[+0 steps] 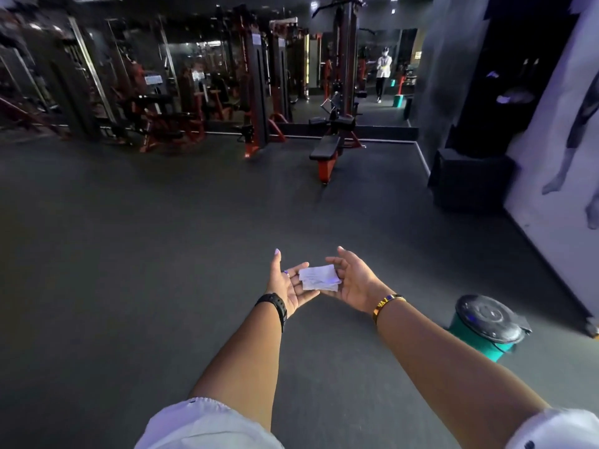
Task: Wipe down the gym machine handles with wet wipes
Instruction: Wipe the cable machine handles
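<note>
Folded wet wipe (319, 277) lies across the fingers of left hand (289, 284) and right hand (354, 283). Both palms are up, fingers loose, no pinch visible (probably squaring it into a pad before wiping). Cable machine (344, 76) and bench (325, 150) stand well ahead of the hands, out of reach, handles too dim to pick out. Only floor (162, 238) lies between. Lidded green bin (487, 325) sits near the right forearm, likely for used wipes.

white wipe (318, 277), teal bin (479, 339), black lid (486, 315)
</note>
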A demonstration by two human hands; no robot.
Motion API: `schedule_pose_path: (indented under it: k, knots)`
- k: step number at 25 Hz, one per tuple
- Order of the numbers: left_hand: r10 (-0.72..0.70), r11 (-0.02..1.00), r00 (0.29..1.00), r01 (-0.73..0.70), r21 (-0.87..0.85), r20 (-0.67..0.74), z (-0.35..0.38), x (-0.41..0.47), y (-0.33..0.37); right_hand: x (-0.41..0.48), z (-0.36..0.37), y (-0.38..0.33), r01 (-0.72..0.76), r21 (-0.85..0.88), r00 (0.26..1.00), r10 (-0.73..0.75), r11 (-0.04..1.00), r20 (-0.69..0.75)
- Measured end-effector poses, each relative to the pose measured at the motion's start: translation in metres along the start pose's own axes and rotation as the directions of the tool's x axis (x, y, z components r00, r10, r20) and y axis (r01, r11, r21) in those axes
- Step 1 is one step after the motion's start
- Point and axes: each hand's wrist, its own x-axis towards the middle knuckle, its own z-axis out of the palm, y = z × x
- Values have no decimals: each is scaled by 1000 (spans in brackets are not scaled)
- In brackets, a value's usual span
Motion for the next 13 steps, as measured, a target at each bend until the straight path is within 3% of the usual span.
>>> schedule_pose_path:
  k: [13]
  knots:
    - [-5, 999, 1000, 4, -49, -25, -17, 311, 173, 339, 31, -139, -40, -39, 999, 41, 998, 9]
